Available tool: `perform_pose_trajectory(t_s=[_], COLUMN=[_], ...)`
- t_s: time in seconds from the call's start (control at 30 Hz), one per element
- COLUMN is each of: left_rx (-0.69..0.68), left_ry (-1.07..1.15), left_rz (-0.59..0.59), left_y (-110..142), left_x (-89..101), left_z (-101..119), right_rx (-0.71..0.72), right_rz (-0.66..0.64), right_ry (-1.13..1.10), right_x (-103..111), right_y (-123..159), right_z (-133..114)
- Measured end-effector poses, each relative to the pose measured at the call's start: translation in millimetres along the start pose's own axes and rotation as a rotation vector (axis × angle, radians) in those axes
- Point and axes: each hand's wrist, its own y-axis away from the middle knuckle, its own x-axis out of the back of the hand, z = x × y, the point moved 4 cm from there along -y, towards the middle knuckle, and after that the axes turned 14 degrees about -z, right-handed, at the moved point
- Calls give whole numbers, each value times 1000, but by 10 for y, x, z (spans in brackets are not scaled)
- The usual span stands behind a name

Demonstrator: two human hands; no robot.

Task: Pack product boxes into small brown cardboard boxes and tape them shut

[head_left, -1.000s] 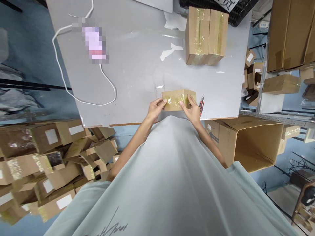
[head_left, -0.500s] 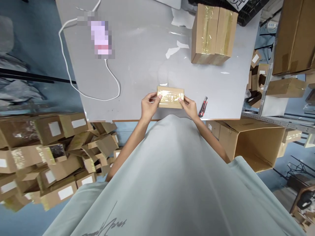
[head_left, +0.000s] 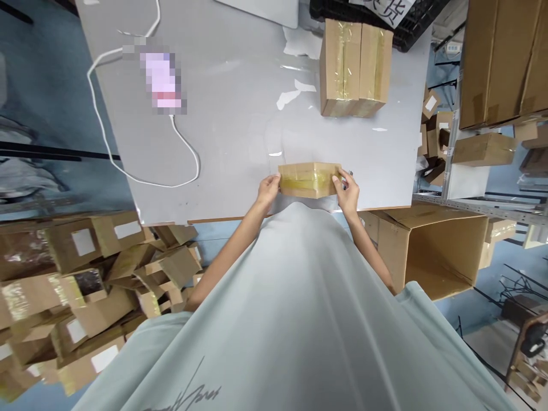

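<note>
A small cardboard box [head_left: 299,180] with shiny clear tape across it is held near the front edge of the grey table [head_left: 231,125]. My left hand [head_left: 269,189] pinches its left end between thumb and fingers. On the opposite end, my right hand [head_left: 347,189] grips with the thumb in front and the fingers behind. The box is turned so that two taped faces meet at an edge towards me. Behind my right hand only the tip of a utility knife [head_left: 351,173] shows; the rest is hidden.
Two taped cardboard boxes [head_left: 356,71] stand at the back right, by a black crate [head_left: 402,34]. A blurred-out device [head_left: 162,80] with a white cable [head_left: 96,108] lies at left. Boxes pile up on the lower left [head_left: 94,291]; a large open carton [head_left: 440,251] stands right.
The small box has been turned in my hands, from one flat taped face to two faces showing. My right hand has moved right and now covers most of the knife. The view has shifted slightly.
</note>
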Motion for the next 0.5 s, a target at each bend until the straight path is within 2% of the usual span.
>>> perform_pose_trajectory(t_s=[0.1,0.2,0.37,0.5], left_rx=[-13,-94,-225,-207], left_ry=[9,-69,-191,-215], left_rz=[-40,2,70,138], left_y=[48,129,349,447], left_x=[-90,-24,326,620], left_z=[69,167,297,252], right_rx=[-24,-57,15,0], right_rz=[-5,-51,-188,-274], right_ry=[-14,-79,-115,-108], right_x=[-81,-185,-382,-628], right_y=[20,-41,-149,-198], right_z=[-14,-19,-87,-101])
